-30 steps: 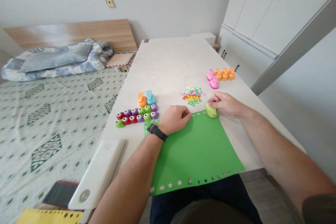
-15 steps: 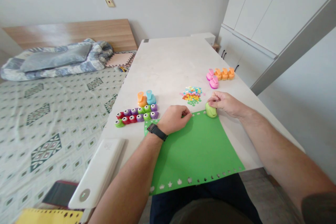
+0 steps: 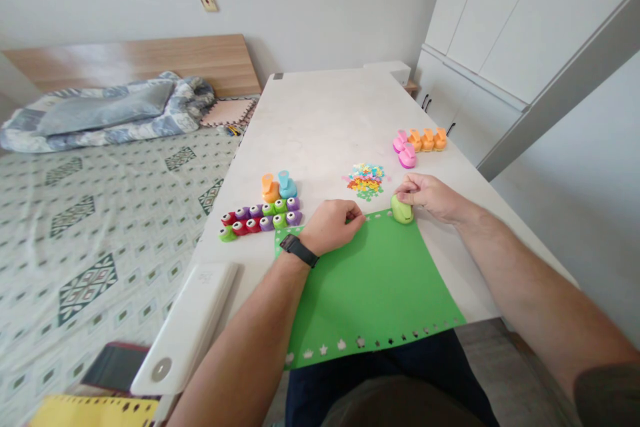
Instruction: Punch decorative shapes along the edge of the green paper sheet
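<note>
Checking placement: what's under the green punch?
The green craft punch sits on the green paper sheet's far edge, against the right hand. The paper beneath is covered, so cut holes there cannot be seen.

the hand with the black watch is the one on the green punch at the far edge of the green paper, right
Not quite. The head view shows the black watch on the left hand, which rests near the far edge of the green paper. The right hand is the one on the green craft punch at that far edge.
</note>
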`<act>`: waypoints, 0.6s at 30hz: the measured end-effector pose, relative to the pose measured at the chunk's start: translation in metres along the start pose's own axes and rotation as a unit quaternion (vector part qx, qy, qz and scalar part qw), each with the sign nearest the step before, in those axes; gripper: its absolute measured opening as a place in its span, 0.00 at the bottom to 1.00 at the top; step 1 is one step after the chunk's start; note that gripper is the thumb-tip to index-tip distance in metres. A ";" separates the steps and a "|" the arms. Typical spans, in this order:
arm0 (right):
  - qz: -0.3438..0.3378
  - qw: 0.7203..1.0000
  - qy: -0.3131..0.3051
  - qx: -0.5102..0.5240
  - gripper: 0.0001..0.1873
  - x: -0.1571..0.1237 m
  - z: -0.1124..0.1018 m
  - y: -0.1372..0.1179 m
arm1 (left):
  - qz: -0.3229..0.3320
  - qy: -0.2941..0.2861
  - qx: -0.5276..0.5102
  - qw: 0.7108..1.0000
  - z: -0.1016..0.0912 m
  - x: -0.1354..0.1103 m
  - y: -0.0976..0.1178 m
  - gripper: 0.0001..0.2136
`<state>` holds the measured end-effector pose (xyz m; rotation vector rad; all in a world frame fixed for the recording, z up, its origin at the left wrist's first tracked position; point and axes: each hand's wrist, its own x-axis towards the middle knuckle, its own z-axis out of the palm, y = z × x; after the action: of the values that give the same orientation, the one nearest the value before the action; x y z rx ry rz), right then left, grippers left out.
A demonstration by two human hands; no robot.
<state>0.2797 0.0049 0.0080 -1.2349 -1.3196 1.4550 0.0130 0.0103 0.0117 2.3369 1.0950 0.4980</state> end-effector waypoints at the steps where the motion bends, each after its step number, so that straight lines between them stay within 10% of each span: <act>1: -0.001 1.000 0.000 0.004 0.31 0.000 0.000 0.000 | 0.000 0.000 0.000 1.000 0.000 0.000 0.000 0.11; 12: 0.003 0.996 0.089 0.003 0.29 0.005 0.000 0.006 | -0.003 -0.002 -0.014 1.000 -0.002 -0.002 0.004 0.10; 18: 0.031 0.999 0.012 -0.009 0.27 -0.001 -0.001 -0.001 | -0.003 -0.011 -0.007 1.000 -0.002 -0.002 0.003 0.10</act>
<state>0.2807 0.0046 0.0094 -1.3102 -1.2911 1.4697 0.0129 0.0073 0.0150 2.3200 1.0851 0.4766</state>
